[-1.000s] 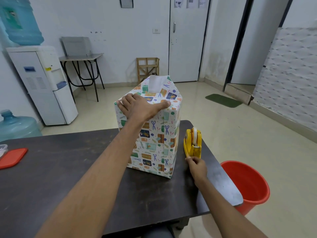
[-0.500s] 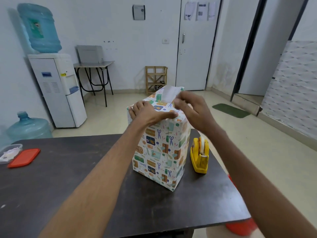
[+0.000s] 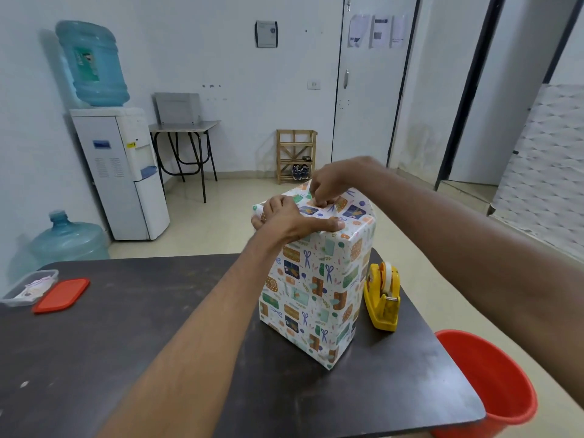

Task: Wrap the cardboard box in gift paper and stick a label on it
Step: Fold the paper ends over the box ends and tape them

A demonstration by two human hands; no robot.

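Right-hand fingers [image 3: 322, 202]: curling downward and pressing onto the folded paper at the top of the box; whether anything is pinched between them cannot be told.
Left-hand fingers [image 3: 275, 205]: lying flat and spread across the near top edge, the thumb stretching along that edge toward the right; gripping nothing, only bearing down on the paper.
Table [image 3: 126, 343]: dark, worn top carrying every item below except the bucket.
Wrapped box [image 3: 316, 289]: standing upright near the table's right part, long axis running vertically, one vertical corner edge pointing toward the camera; patterned gift paper is covering all visible sides, and the top flaps are sloping to a ridge under the hands.
Left hand [image 3: 290, 221]: resting palm-down on the top near corner of the box, forearm reaching in from lower left.
Right hand [image 3: 328, 184]: arching over the top of the box from the right, knuckles raised.
Bucket [image 3: 493, 384]: red, sitting on the floor beyond the table's right corner, partly hidden by the table edge.
Tape dispenser [image 3: 382, 295]: yellow, standing on the table just beside the box's right side, apart from it, its cutter end pointing toward the camera.
Red lid [image 3: 61, 294]: lying flat near the table's left edge.
Clear container [image 3: 28, 287]: sitting touching or just beside the lid, holding pale contents too small to identify.
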